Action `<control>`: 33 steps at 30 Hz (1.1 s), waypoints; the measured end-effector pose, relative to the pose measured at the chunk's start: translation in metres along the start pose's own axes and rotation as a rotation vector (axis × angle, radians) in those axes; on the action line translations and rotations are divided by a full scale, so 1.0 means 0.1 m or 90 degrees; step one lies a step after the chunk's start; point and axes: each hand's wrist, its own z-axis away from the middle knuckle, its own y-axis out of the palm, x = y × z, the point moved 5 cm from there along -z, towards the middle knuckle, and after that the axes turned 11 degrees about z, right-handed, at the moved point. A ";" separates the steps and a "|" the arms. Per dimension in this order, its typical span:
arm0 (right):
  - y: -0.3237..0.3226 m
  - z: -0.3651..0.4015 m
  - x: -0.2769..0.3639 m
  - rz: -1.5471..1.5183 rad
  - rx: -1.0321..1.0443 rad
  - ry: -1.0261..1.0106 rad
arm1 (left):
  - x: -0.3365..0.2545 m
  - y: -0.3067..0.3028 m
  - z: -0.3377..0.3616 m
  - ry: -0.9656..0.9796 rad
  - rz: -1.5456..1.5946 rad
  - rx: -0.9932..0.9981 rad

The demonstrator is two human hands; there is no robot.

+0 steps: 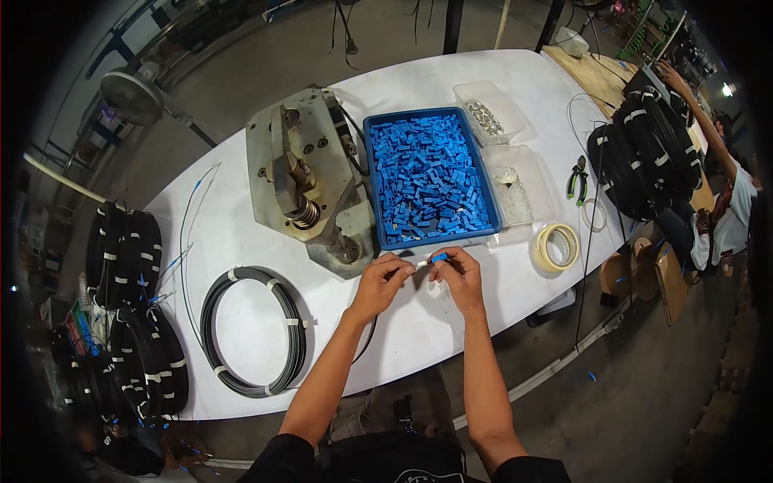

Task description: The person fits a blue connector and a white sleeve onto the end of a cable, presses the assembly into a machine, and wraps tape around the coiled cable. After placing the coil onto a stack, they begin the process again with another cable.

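Note:
My left hand (380, 282) pinches the white end of a thin black cable just in front of the metal press (302, 177). My right hand (456, 274) holds a small blue connector piece (437, 258) against that cable end, so both hands meet over the white table (419, 338). The cable runs back under my left wrist toward the black cable coil (254, 332) lying to the left. Directly behind my hands stands a blue tray (428, 173) filled with several blue connector pieces.
Two clear plastic trays (489, 113) hold small parts right of the blue tray. Green-handled pliers (576, 179) and a tape roll (555, 246) lie at the right. Stacked cable coils (644, 153) sit far right and also at the left (125, 258). Another person (725, 201) works at the right.

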 end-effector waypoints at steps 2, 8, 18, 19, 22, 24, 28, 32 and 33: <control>0.01 0.01 -0.02 0.005 0.014 -0.009 | 0.03 0.01 0.01 0.024 -0.002 -0.008; 0.05 0.02 0.00 -0.001 0.007 -0.010 | 0.00 0.02 0.04 -0.058 0.090 -0.063; 0.18 0.03 -0.02 0.046 -0.032 -0.038 | 0.15 -0.03 0.05 -0.003 0.130 -0.094; 0.19 0.03 -0.02 0.046 -0.031 -0.038 | 0.18 -0.03 0.05 -0.019 0.144 -0.101; 0.17 0.04 -0.02 0.060 -0.033 -0.037 | 0.16 -0.03 0.05 -0.014 0.151 -0.099; 0.19 0.05 0.01 0.055 -0.034 -0.045 | 0.17 -0.04 0.05 -0.017 0.146 -0.088; 0.13 0.05 -0.06 0.059 -0.028 -0.031 | 0.16 -0.04 0.05 -0.007 0.139 -0.082; 0.17 0.06 -0.03 0.061 -0.023 -0.025 | 0.19 -0.05 0.05 -0.033 0.102 -0.056; 0.18 0.06 -0.01 0.054 -0.030 -0.032 | 0.19 -0.04 0.04 -0.018 0.114 -0.057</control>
